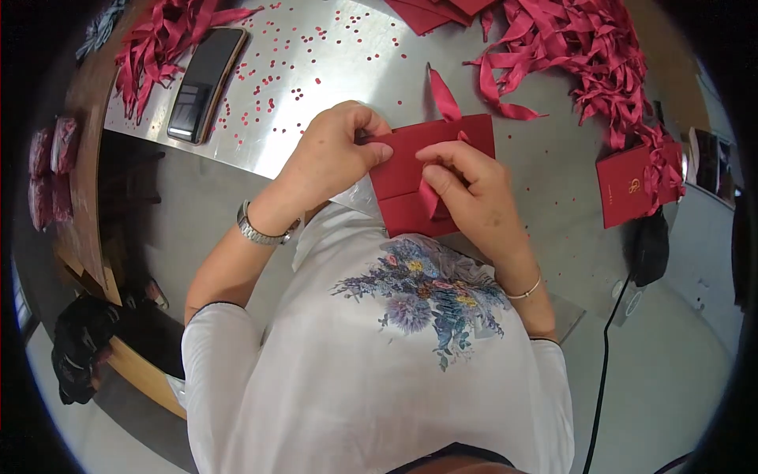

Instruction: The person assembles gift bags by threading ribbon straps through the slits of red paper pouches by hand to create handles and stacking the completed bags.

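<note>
A red paper gift bag (403, 164) lies tilted at the front edge of the metal table, close against my shirt. My left hand (335, 146) grips its upper left edge, thumb on the front face and the other fingers partly hidden. Over the bag's middle, my right hand (478, 189) is closed with thumb and forefinger pinched on a red ribbon (429, 199). Part of that ribbon hangs below the fingertips. Beyond the bag's far edge sticks out another length of red ribbon (445, 96); how it joins the bag is hidden.
Red ribbons (545, 47) are heaped at the far right, beside a finished-looking red bag (624, 186). More ribbons (162, 47) and a phone (207, 85) lie at the left. Small red paper dots dot the metal table (260, 142). Flat red bags (434, 12) sit at the far edge.
</note>
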{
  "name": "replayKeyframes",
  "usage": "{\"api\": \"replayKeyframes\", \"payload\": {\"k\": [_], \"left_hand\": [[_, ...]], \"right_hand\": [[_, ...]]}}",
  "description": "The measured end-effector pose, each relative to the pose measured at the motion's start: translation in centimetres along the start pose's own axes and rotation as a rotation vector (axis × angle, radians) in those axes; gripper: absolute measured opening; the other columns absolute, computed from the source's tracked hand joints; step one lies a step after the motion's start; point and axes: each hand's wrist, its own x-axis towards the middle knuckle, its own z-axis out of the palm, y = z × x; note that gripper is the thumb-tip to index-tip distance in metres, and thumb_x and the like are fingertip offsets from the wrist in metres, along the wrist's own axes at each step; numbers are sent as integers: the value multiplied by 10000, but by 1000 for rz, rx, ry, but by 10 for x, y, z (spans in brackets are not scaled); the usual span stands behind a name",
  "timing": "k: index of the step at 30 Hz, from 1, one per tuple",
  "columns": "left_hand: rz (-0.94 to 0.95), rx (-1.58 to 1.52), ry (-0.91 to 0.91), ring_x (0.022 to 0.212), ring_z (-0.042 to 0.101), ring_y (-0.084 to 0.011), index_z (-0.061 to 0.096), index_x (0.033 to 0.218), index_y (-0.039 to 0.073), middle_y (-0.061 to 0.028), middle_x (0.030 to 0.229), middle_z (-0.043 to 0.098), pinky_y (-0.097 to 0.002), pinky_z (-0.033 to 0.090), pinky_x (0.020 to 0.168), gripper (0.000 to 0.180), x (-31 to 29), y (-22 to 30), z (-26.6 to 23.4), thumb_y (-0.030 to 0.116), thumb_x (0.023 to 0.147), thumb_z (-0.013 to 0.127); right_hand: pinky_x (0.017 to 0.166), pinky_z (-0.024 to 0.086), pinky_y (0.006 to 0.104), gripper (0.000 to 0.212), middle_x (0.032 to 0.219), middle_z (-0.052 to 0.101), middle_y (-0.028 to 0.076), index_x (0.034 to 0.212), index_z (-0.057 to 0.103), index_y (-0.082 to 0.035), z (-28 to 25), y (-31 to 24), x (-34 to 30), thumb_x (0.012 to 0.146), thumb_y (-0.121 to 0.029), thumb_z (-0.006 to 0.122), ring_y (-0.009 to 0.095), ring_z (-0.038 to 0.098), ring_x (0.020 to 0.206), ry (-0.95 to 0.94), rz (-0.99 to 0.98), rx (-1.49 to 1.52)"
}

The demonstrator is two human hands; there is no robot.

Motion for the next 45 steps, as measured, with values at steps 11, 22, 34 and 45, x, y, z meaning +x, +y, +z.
{"api": "replayKeyframes", "payload": {"k": [11,22,34,45], "left_hand": [[231,187,85,837,617,-280,649,894,-28,-146,930,603,-346,508,731,158,-8,0,8,0,746,700],[110,-1,-78,763,591,-150,624,934,-21,-67,862,625,-274,498,699,167,-6,-2,4,-16,783,693],[396,187,103,736,620,-206,620,875,-27,-105,823,631,-302,509,657,125,-11,-1,24,-44,768,682],[304,-23,117,742,628,-291,607,869,-17,-146,833,633,-336,502,660,131,-8,-17,37,-47,757,669]], "right_hand": [[708,515,390,157,852,658,141,982,618,-23,9,7,-11,859,-118,640,321,644,744,132,160,12],[631,517,377,80,836,667,133,893,644,-46,28,13,-5,837,-100,661,309,644,699,266,-92,-153],[554,490,403,93,695,631,120,813,592,-36,25,3,7,796,-118,634,291,645,643,167,-296,-713],[626,496,471,88,761,645,156,858,569,-34,21,9,13,845,-119,586,351,647,714,85,-101,-482]]}}
